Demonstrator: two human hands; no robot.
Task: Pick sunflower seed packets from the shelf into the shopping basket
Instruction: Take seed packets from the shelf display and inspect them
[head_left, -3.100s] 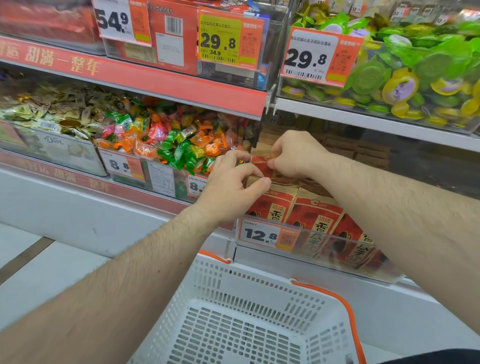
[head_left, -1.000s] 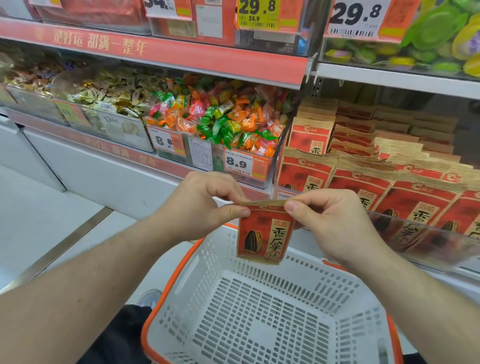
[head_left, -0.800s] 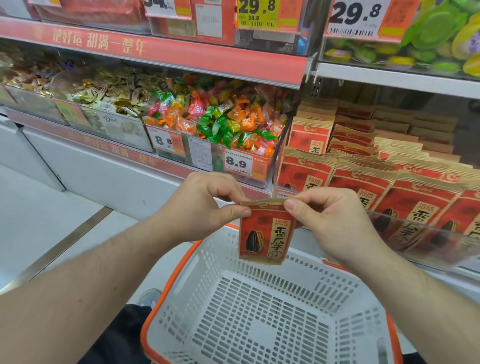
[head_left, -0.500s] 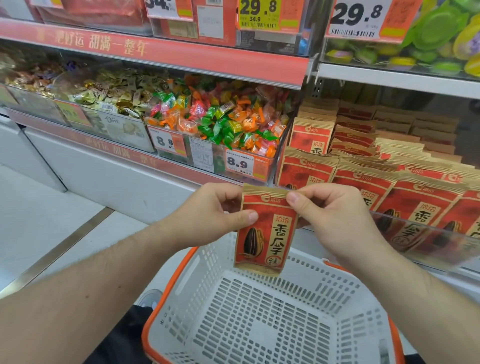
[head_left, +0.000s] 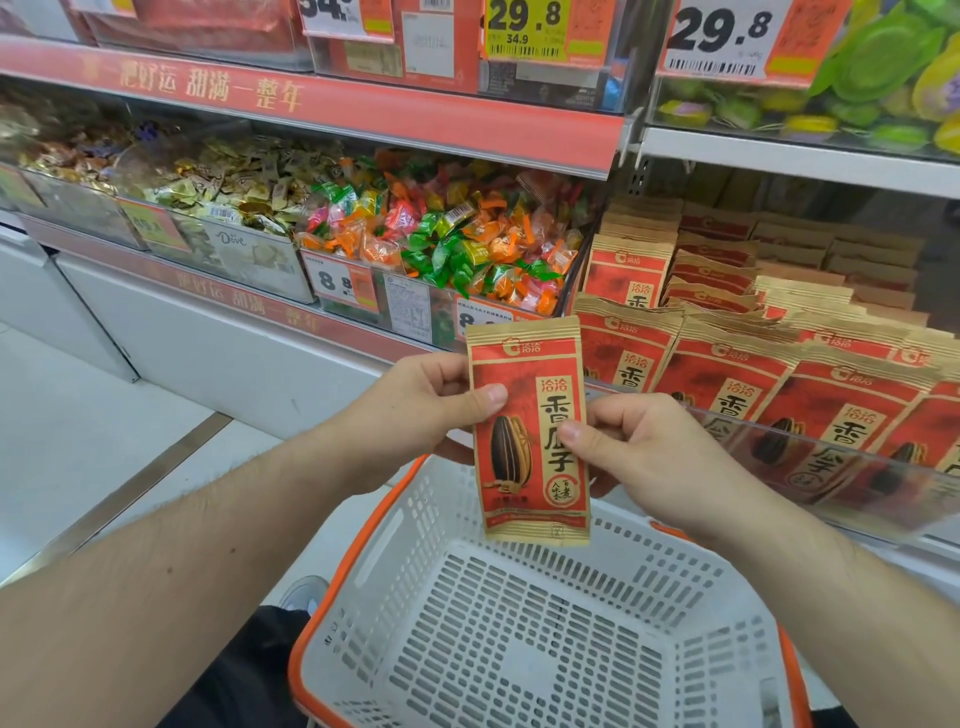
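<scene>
both bare forearms forward, left hand (head_left: 415, 410) and right hand (head_left: 644, 457) each in a thumb-over pinch grip, fingers apparently curled behind

This is a shop, a supermarket snack aisle. Above the hands run red-edged shelves (head_left: 363, 111) hung with printed price tags (head_left: 717, 36); bins of wrapped sweets (head_left: 441, 244) sit up and to the left, rows of identical red packets (head_left: 727, 364) to the right, a plastic shopping basket (head_left: 519, 623) below.
</scene>
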